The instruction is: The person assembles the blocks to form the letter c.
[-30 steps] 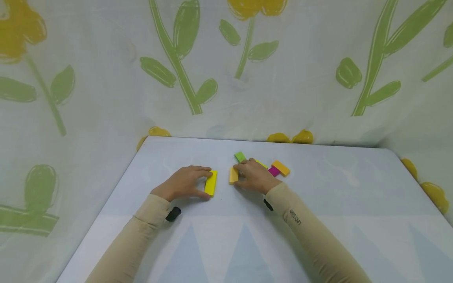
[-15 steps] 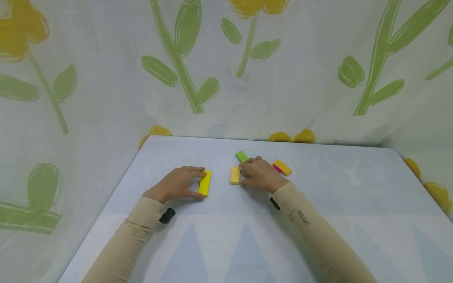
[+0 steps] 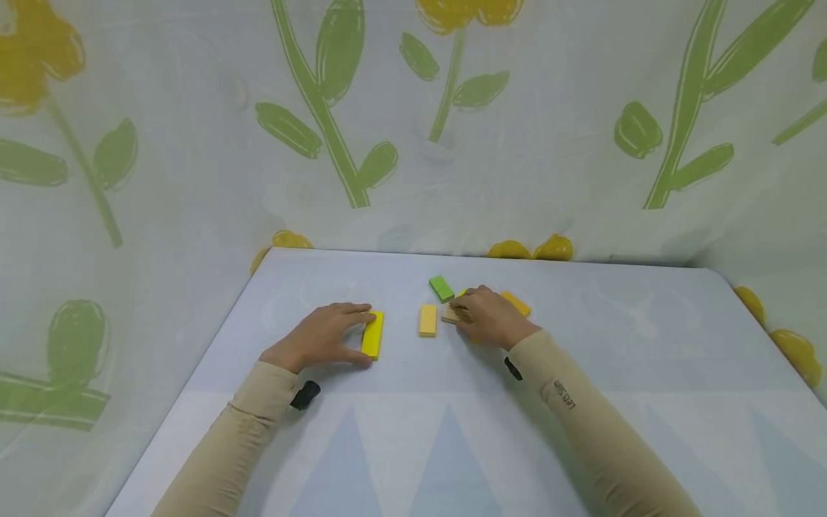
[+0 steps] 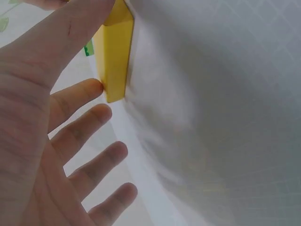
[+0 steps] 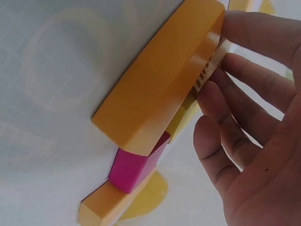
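My left hand (image 3: pixel 319 336) holds a bright yellow block (image 3: pixel 371 336) by its two ends, thumb at the near end and index finger at the far one. In the left wrist view the other three fingers spread beside that block. To the right, thumb and fingers of my right hand (image 3: pixel 491 316) pinch a pale ridged wooden block (image 3: pixel 454 314) among the other blocks. The right wrist view has a long orange block (image 5: pixel 155 84) close beside these fingers, its end at the thumb. A magenta block (image 5: pixel 134 167) and a yellow block (image 5: pixel 178 123) lie past it.
Between the hands lies a pale yellow block (image 3: pixel 428 320), with a green block (image 3: pixel 442 288) behind it. Another orange block (image 3: pixel 517 301) shows behind my right hand. The white table (image 3: pixel 620 323) ends at a flower-printed cloth (image 3: pixel 555 158).
My left hand has shifted left with the bright yellow block. My right hand has moved right, off the pale yellow block, and the ridged wooden block now shows at its fingertips.
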Demonstrator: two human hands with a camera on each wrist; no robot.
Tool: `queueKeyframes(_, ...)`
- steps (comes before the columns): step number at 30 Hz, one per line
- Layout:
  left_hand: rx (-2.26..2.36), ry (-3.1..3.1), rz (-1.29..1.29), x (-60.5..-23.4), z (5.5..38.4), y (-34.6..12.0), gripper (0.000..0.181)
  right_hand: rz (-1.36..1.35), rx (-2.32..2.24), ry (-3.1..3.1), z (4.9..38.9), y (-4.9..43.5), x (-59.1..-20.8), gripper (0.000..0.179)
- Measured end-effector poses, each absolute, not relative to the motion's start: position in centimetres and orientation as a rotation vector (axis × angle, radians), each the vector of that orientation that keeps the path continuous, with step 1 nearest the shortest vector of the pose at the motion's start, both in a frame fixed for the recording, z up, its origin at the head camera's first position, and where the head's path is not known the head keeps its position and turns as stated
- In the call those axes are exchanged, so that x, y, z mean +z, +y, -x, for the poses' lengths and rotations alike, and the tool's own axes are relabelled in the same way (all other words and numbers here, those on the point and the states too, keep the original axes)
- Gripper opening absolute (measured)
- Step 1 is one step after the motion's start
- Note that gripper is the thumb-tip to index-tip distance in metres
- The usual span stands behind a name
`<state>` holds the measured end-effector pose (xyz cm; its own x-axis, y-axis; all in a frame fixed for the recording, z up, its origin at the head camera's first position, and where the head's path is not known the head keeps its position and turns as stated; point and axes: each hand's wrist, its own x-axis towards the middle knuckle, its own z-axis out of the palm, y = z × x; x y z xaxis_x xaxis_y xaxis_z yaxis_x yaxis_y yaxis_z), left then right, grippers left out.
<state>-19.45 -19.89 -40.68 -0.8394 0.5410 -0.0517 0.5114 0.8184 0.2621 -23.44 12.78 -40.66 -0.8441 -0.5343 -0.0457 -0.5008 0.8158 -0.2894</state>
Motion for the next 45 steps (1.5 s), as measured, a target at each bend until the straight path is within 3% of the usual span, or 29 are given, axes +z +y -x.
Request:
queueKeyframes(9,0.337,2.925,-0.889,-40.4,19.4,-20.1,0.071,0.813,-0.422,2.878,23.6,12.6,-40.5,0.040)
queueKeyframes(25,0.374,2.892,-0.907,-40.0,19.6,-20.7,0.054,0.851,-0.883,2.973,23.8,11.5,-39.9,0.050)
queueKeyframes(38,0.415,2.873,-0.876,-40.1,19.7,-20.1,0.054,0.724,-1.218,2.873,24.4,8.5,-40.3,0.050)
queueKeyframes(45,0.403,2.865,-0.876,-40.1,19.9,-19.9,0.054,0.702,-1.025,2.863,24.5,6.9,-40.3,0.054)
